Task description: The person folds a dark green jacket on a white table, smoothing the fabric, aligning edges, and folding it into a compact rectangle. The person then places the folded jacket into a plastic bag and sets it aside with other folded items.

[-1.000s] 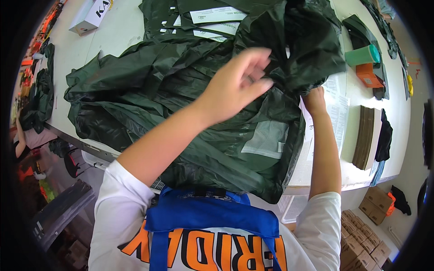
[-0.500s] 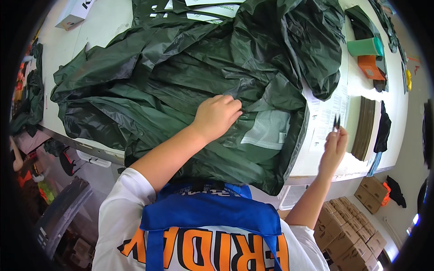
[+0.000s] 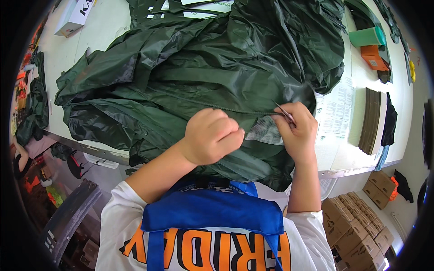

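- Dark green slick fabric: the jacket point(image 3: 203, 72) lies spread over the table point(image 3: 97, 40), bunched at the near edge, hem hanging off toward me.
- Zipper seam point(image 3: 230, 109) runs roughly L–R across the cloth, just above both my hands; that is the long axis to work along.
- White mesh patch point(image 3: 266, 131) sits between my hands, just below the seam, touching R fingers.
- R hand point(image 3: 296, 133): fingers pinched on small metal snips point(image 3: 285, 114), tips pointing up-left at the seam. R is the nearer hand to the work point; blades look about closed, can't tell for sure.
- L hand point(image 3: 210, 135): clenched into a fist on a fold of the fabric just left of the mesh, holding it taut toward me.
- Both forearms come in from below; blue apron point(image 3: 212, 212) over white shirt.
- Table surface pale, smooth. Paper sheet point(image 3: 337, 110) just R of the jacket, then a stack of dark flat pieces point(image 3: 370, 119), an orange box point(image 3: 373, 56) and a green roll point(image 3: 368, 36) farther back.
- White box point(image 3: 74, 18) far L corner.
- Room: cardboard boxes point(image 3: 361, 221) on the floor at R, dark garments point(image 3: 36, 108) hanging off the L side.
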{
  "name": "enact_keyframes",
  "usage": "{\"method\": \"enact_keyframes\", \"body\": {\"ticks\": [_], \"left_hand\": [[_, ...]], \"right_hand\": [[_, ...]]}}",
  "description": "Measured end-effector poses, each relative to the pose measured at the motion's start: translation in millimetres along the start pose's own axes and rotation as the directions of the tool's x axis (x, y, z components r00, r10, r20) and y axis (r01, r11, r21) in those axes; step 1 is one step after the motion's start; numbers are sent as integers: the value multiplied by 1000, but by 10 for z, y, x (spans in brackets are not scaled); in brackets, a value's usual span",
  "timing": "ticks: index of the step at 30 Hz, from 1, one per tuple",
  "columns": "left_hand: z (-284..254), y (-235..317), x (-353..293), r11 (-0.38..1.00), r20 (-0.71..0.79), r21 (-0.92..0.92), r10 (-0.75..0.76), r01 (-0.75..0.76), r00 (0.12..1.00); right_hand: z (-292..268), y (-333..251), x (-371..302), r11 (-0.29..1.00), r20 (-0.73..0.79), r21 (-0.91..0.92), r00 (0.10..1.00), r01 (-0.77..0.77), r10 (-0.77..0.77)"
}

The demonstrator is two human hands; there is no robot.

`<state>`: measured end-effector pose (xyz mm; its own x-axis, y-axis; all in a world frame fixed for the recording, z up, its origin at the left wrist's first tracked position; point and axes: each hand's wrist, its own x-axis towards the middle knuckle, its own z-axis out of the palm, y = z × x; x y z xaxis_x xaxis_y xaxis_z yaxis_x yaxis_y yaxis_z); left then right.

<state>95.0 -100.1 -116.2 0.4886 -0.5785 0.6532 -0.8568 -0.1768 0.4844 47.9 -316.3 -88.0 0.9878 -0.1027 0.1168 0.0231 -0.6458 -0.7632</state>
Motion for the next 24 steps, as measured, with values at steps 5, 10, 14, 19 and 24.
{"method": "enact_keyframes", "body": {"ticks": [5, 10, 14, 19, 24], "left_hand": [[20, 402, -106, 772, 447, -401, -304, 493, 841], [244, 409, -100, -744, 769, -616, -497, 259, 402], [281, 301, -52, -770, 780, -617, -572, 162, 253], [171, 387, -23, -642, 699, -715, -659, 276, 276], [140, 431, 9, -584, 651, -759, -692, 288, 313]], "right_hand": [[54, 34, -244, 989, -274, -61, 950, 136, -148], [124, 87, -472, 968, -255, -101, 935, 229, -248], [135, -10, -619, 999, -144, 43, 990, 9, -3], [30, -352, -557, 948, -234, 315, 965, -44, 122], [116, -332, -40, 999, -37, 51, 999, 8, -6]]}}
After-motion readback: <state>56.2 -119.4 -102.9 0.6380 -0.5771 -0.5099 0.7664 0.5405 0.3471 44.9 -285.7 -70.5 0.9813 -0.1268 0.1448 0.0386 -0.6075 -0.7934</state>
